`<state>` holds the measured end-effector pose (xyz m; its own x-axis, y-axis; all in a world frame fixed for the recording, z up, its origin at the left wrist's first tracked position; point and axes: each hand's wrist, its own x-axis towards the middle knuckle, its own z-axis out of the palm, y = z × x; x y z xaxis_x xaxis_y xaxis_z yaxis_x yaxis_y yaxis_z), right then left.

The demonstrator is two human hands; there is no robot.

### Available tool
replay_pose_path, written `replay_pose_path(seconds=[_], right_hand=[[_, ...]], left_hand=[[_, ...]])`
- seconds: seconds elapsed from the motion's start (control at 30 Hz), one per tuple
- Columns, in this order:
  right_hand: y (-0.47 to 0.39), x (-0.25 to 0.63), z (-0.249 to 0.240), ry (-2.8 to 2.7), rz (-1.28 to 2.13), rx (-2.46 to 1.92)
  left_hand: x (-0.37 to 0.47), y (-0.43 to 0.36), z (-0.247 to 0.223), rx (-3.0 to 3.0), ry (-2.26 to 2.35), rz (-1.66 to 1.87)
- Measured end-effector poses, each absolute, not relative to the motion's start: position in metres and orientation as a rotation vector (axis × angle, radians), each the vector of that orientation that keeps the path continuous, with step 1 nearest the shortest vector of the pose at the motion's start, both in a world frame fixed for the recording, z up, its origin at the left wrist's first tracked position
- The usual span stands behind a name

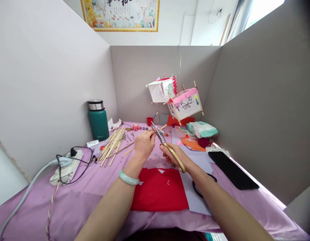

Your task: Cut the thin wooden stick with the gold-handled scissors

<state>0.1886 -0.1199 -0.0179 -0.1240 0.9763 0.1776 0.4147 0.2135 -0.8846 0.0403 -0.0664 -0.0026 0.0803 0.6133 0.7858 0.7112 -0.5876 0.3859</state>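
My right hand (pixel 170 154) holds a pair of scissors (pixel 178 157) by its gold-coloured handles, with the blades angled up and to the left. My left hand (pixel 145 144), a pale green bangle on its wrist, is closed in a pinch close to the blades. A thin wooden stick (pixel 128 151) shows on both sides of the left hand and seems to be gripped in it; the fingers hide its middle. The far end passes by the blades. Beneath both hands lies a red sheet (pixel 160 192) with small white scraps on it.
Loose wooden sticks (pixel 113 145) lie at left, near a green bottle (pixel 98 122) and a power strip (pixel 67 167) with cables. Two paper lanterns (pixel 186 103) hang at the back. At right are a black phone (pixel 232 170), a tissue pack (pixel 202 129) and black-handled scissors (pixel 196 189). Grey partitions enclose the table.
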Motion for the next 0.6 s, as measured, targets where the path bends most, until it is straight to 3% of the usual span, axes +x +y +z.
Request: replay_pose_path(seconds=[0.6], right_hand=[[-0.1117,0.1907,-0.0203,-1.664,0.891,-1.3]], left_hand=[[0.0391,-0.0709,-0.0033,-2.164,-1.613,-1.065]])
